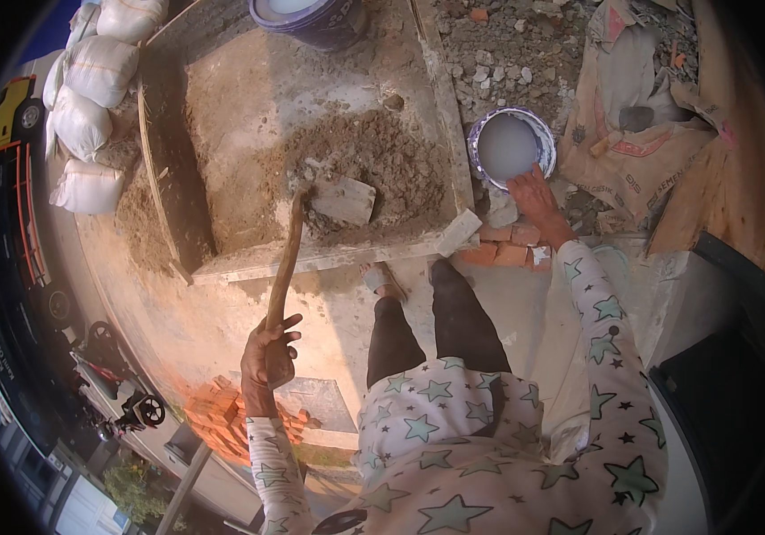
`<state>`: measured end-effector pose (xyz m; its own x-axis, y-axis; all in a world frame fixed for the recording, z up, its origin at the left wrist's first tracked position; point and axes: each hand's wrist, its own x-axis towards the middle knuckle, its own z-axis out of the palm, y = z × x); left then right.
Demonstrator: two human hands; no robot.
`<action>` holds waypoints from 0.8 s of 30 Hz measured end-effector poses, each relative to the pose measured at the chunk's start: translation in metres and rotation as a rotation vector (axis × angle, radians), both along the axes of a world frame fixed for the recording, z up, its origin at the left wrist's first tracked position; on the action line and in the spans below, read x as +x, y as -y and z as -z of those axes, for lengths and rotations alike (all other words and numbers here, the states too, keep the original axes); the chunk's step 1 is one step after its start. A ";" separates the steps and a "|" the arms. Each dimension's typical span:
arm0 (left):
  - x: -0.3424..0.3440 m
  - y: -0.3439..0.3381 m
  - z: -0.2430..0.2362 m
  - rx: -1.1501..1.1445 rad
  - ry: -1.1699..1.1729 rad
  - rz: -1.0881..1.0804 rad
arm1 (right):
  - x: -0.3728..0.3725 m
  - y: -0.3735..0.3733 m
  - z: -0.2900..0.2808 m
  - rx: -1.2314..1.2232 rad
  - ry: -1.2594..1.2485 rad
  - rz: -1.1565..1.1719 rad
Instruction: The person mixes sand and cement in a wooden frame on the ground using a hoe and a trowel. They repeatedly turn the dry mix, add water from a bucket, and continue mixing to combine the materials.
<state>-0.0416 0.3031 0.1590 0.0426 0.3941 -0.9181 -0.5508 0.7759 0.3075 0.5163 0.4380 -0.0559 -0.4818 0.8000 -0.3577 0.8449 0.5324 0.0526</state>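
My left hand [266, 357] loosely grips the wooden handle of a hoe [286, 267], some of its fingers lifted off the wood. The hoe's flat grey blade [345, 200] lies on a heap of wet brown mortar [405, 165] inside a board-sided mixing box [266, 264]. To the right, my right hand [536, 198] holds the near rim of a purple-and-white bucket [546, 134] filled with cloudy water. That bucket stands just outside the box's right board. Parts of my right fingers are hidden at the rim.
A second purple bucket [320, 27] stands at the box's far side. Red bricks [498, 253] and rubble [525, 53] lie around the near bucket, with torn paper sacks [632, 169] farther right. White filled sacks [83, 125], stacked bricks [222, 415] and a motorcycle [132, 406] are at left.
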 end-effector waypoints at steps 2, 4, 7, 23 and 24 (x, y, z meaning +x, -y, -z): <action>-0.003 0.005 0.002 -0.009 -0.006 -0.023 | -0.002 0.003 0.006 0.027 -0.086 0.034; -0.005 0.009 0.003 -0.016 -0.020 -0.011 | -0.001 0.005 0.009 0.050 -0.125 0.039; 0.000 0.014 0.006 -0.018 -0.048 0.015 | -0.002 0.001 0.006 0.049 -0.102 0.016; -0.002 0.042 0.020 0.037 -0.046 -0.042 | -0.062 -0.045 -0.134 -0.142 -0.066 -0.514; -0.002 0.045 0.021 0.041 -0.036 -0.049 | -0.072 -0.043 -0.138 -0.160 -0.077 -0.562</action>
<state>-0.0439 0.2585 0.1383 -0.0104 0.4323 -0.9017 -0.5755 0.7348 0.3589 0.4445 0.4808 0.0825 -0.8458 0.3530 -0.3999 0.4286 0.8961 -0.1156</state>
